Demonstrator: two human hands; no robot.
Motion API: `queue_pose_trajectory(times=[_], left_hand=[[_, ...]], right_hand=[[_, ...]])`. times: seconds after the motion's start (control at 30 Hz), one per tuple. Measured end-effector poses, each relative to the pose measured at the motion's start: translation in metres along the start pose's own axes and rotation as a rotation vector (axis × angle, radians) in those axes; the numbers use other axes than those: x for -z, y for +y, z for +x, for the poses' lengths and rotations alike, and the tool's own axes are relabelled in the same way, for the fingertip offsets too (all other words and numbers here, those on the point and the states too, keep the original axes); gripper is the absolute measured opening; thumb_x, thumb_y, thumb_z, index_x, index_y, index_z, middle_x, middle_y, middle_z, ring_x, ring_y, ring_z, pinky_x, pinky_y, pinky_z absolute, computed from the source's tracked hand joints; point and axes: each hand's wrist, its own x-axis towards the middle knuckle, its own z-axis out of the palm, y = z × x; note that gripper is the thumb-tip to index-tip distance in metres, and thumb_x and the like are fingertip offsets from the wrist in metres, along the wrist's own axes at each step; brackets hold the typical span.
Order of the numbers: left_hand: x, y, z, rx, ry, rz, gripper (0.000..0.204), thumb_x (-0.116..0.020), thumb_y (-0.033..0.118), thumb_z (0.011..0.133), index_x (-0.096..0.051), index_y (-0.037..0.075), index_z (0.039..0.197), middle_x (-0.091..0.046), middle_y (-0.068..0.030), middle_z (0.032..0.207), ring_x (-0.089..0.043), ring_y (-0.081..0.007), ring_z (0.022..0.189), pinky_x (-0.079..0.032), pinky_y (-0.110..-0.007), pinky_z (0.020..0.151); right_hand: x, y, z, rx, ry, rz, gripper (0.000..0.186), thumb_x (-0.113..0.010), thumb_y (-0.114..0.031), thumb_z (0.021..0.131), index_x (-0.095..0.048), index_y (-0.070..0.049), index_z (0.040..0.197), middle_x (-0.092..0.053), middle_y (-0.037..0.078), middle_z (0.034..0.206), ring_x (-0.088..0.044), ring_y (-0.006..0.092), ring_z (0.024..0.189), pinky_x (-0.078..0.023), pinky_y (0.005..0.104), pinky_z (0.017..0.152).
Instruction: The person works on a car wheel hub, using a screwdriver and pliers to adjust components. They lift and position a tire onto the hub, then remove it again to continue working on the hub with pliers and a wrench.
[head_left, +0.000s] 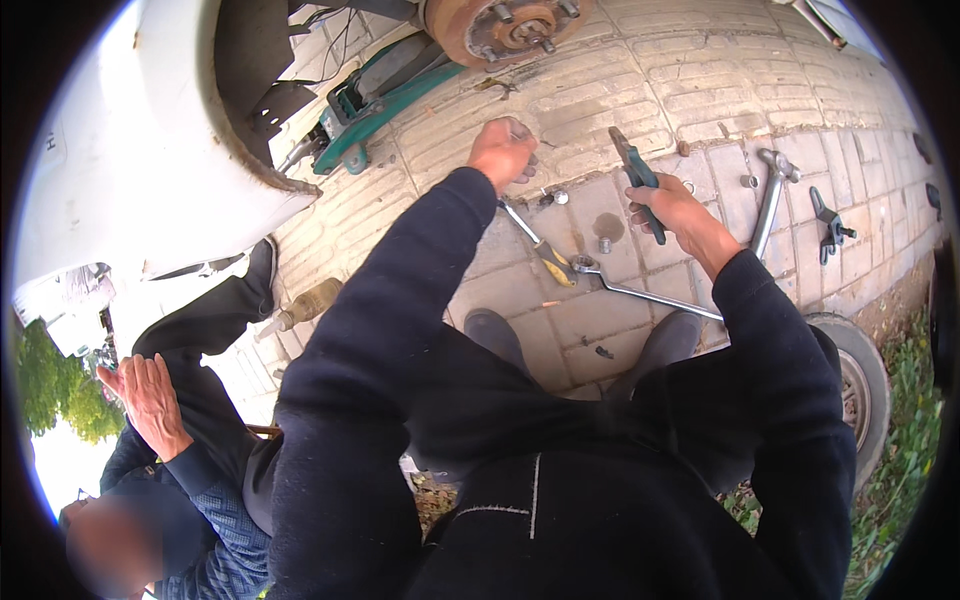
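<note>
My left hand is over the paving with its fingers curled together. A small thin piece shows by its fingertips, too small to name. My right hand is wrapped round the green handles of a pair of pliers, whose jaws point up and away from me. On the paving between and below my hands lie a screwdriver with a yellow and black handle, a long-handled ring-headed wrench, a metal socket and a shiny round metal part.
Ahead is a rusty wheel hub, with a green floor jack beside the white car body. At right lie a socket wrench, a black metal part and a wheel. Another person sits at left near a brownish bottle.
</note>
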Motion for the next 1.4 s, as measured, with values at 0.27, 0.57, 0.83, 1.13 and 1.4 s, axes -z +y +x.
queue_pose_trajectory(times=[0.27,0.57,0.83,1.13,1.4], left_hand=[[-0.027,-0.046,0.057,0.063,-0.016,0.049,0.028,-0.067,0.016,0.097,-0.065,-0.005,0.116,-0.073,-0.0202,0.094,-0.074,-0.0279,0.077,-0.06,-0.04,0.066],[-0.03,-0.086,0.078,0.04,0.144,-0.006,0.031,-0.068,0.018,0.097,-0.066,-0.007,0.115,-0.072,-0.0179,0.092,-0.07,-0.0255,0.071,-0.052,-0.037,0.058],[-0.006,-0.12,0.065,0.019,0.32,0.112,0.03,-0.07,0.014,0.094,-0.067,-0.009,0.113,-0.072,-0.0166,0.09,-0.071,-0.0248,0.071,-0.056,-0.037,0.064],[-0.009,-0.107,0.03,-0.099,0.351,-0.031,0.018,-0.064,0.008,0.094,-0.069,-0.004,0.108,-0.071,-0.0112,0.088,-0.068,-0.0195,0.073,-0.056,-0.036,0.064],[-0.018,-0.065,0.01,-0.07,0.233,-0.165,0.027,-0.065,0.017,0.099,-0.064,-0.003,0.117,-0.072,-0.0127,0.094,-0.07,-0.0205,0.078,-0.053,-0.035,0.065]], right_hand=[[0.029,-0.002,0.018,0.112,-0.02,-0.276,0.033,-0.068,-0.028,0.097,-0.064,0.003,0.108,-0.065,0.01,0.093,-0.061,0.0188,0.078,-0.048,0.0355,0.067],[0.061,0.063,0.083,0.188,0.076,-0.716,0.041,-0.066,-0.035,0.095,-0.063,0.004,0.11,-0.067,0.017,0.091,-0.067,0.0279,0.086,-0.052,0.0416,0.074],[0.046,0.094,0.075,0.802,0.643,-1.37,0.029,-0.066,-0.017,0.09,-0.057,0.0,0.112,-0.066,0.021,0.099,-0.067,0.0397,0.092,-0.055,0.0481,0.08],[0.048,0.165,-0.023,0.618,-0.237,-1.539,0.035,-0.075,-0.024,0.083,-0.06,-0.002,0.105,-0.067,0.017,0.096,-0.069,0.0369,0.09,-0.056,0.0469,0.077],[0.042,0.201,0.005,0.491,-0.411,-1.65,0.021,-0.069,-0.022,0.084,-0.065,-0.005,0.096,-0.071,0.016,0.091,-0.072,0.0364,0.086,-0.055,0.0494,0.075]])
